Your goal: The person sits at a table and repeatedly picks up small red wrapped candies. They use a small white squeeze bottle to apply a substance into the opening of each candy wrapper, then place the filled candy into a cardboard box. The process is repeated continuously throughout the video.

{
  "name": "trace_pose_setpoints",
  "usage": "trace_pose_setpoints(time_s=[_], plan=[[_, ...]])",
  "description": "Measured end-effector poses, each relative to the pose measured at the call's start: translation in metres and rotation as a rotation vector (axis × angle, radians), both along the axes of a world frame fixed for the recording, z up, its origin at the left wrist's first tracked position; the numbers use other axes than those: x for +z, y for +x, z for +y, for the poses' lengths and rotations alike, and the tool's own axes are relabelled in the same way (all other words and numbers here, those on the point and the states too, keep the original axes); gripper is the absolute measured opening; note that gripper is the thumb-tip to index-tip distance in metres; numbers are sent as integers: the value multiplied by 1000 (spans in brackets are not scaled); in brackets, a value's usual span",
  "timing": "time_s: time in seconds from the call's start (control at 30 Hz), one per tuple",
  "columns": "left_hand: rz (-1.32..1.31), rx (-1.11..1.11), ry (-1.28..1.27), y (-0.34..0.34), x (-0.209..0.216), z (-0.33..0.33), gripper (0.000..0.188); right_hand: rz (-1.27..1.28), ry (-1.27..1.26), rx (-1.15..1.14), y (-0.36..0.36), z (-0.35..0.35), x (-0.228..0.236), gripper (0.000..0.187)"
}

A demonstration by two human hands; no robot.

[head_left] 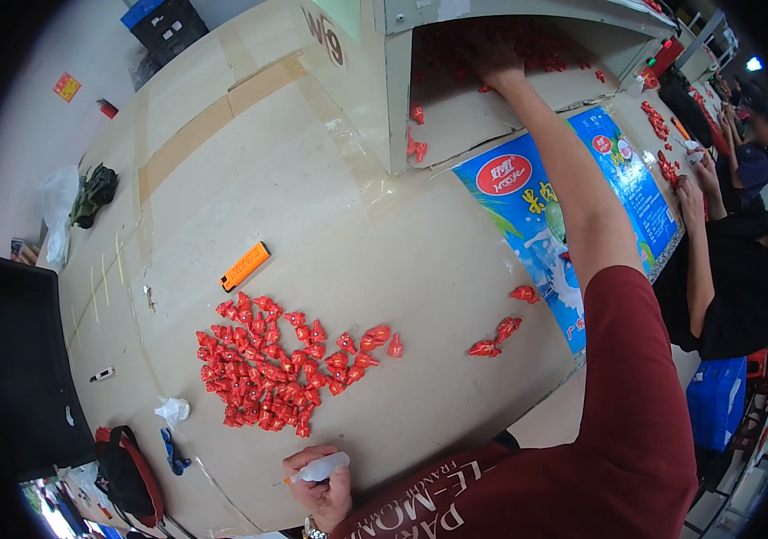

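At the lower middle, my left hand is closed around a small translucent white squeeze bottle with a thin tip pointing left. Just beyond it lies a pile of small glossy red plastic pieces. My right arm stretches far forward under a raised shelf. There my right hand is among more red pieces; shadow hides its fingers, so what they hold is unclear. Several loose red pieces lie apart on the table between the pile and my right arm.
An orange flat object lies beyond the pile. The pale shelf unit stands on the brown table. A blue printed sheet lies under my right arm. Left are a black pouch and crumpled tissue. A co-worker sits right.
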State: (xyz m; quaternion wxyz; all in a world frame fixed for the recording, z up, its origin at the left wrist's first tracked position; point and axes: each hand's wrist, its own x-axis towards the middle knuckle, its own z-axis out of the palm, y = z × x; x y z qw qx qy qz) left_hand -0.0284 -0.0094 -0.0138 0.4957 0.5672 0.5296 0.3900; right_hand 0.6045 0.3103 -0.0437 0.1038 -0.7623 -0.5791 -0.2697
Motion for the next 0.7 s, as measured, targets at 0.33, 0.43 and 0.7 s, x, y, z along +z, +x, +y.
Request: trace_pose_setpoints(time_s=[0.33, 0.43, 0.7], plan=[[-12, -1, -10, -1, -1, -1, 37, 437, 143, -291, -46, -19, 38, 41], [-17, -14, 6, -1, -2, -1, 37, 446, 197, -317, -49, -27, 58, 32], [-84, 56, 5, 4, 2, 1, 29, 1192, 402, -87, -102, -60, 67, 20]])
